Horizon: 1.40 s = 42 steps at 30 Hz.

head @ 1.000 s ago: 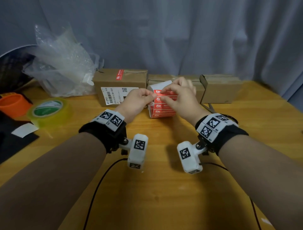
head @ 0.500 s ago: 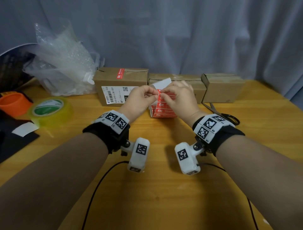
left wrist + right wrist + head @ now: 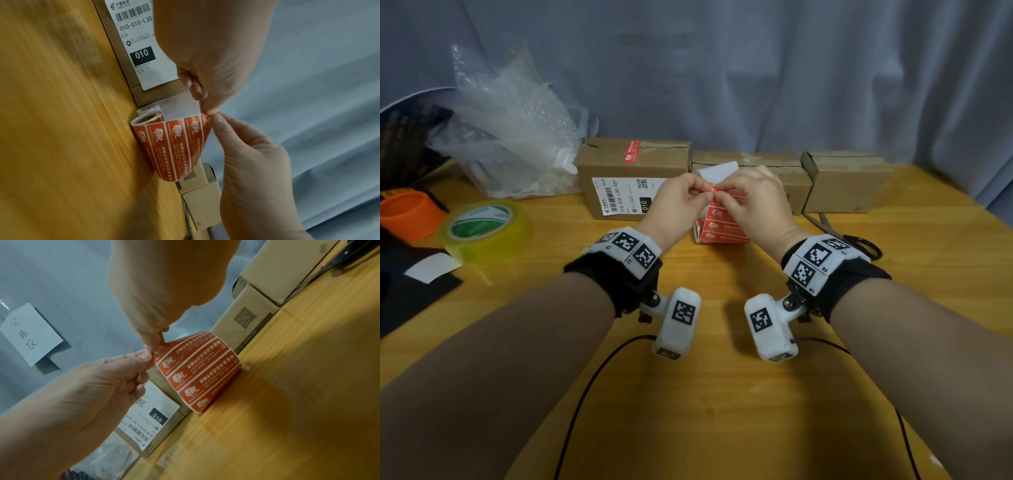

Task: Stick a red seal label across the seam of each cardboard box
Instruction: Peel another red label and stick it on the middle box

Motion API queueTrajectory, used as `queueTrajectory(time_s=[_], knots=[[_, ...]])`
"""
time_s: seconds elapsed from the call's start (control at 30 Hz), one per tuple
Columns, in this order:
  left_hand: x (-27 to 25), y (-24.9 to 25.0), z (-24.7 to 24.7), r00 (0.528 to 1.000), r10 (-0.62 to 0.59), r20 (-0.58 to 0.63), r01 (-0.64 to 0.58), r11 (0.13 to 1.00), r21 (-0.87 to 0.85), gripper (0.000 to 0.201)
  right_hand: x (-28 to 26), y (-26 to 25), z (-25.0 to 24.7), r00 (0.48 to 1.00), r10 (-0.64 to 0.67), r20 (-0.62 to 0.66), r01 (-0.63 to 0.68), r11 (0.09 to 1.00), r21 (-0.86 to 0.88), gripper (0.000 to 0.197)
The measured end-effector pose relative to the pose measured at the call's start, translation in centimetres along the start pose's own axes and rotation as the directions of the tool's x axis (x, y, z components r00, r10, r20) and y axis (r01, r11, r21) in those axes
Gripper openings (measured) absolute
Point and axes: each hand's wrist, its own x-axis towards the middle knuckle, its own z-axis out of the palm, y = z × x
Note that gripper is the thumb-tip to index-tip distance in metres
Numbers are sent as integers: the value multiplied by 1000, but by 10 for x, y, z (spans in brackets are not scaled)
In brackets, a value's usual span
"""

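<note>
A roll of red seal labels (image 3: 719, 226) stands on the wooden table in front of three cardboard boxes. Its loose strip (image 3: 179, 142) curves up to my hands. My left hand (image 3: 705, 193) pinches the strip's top edge, where white backing paper (image 3: 717, 171) sticks up. My right hand (image 3: 717, 196) pinches the corner of the topmost red label (image 3: 159, 349), fingertip to fingertip with the left. The left box (image 3: 633, 164) carries a red seal (image 3: 631, 150) over its top seam. The middle box (image 3: 767, 161) and the right box (image 3: 849, 185) show bare tops.
Scissors (image 3: 852, 240) lie right of my right wrist. At left are a yellow-green tape roll (image 3: 482, 226), an orange ring (image 3: 407, 216), a bubble-wrap bag (image 3: 510, 137) and a black mat (image 3: 400, 294) with a white paper slip (image 3: 431, 267). Camera cables trail over the near tabletop.
Both hands have drawn closer together at the top of the strip, and the right fingers have shifted to the label's corner. The roll and the boxes have stayed put.
</note>
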Motion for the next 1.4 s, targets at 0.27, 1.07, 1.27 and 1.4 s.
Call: queueTrajectory(time_s=[0.27,1.07,1.27,1.4], knots=[[-5,3,0,999,48,24,-50,994,93,13,-1,0,-2,1000,-4,6,4,1000,8,19],[13,3,0,977,-198,-75,191,977,-97,14,11,2,-11,933,358,-28,-335,896,291,12],[5,-9,-7,956,-277,-96,272,960,-66,18,6,17,-17,910,412,-52,-376,872,314,15],[-5,-20,-6,939,-344,-21,342,938,-59,21,0,28,-22,898,432,-84,-390,869,305,10]])
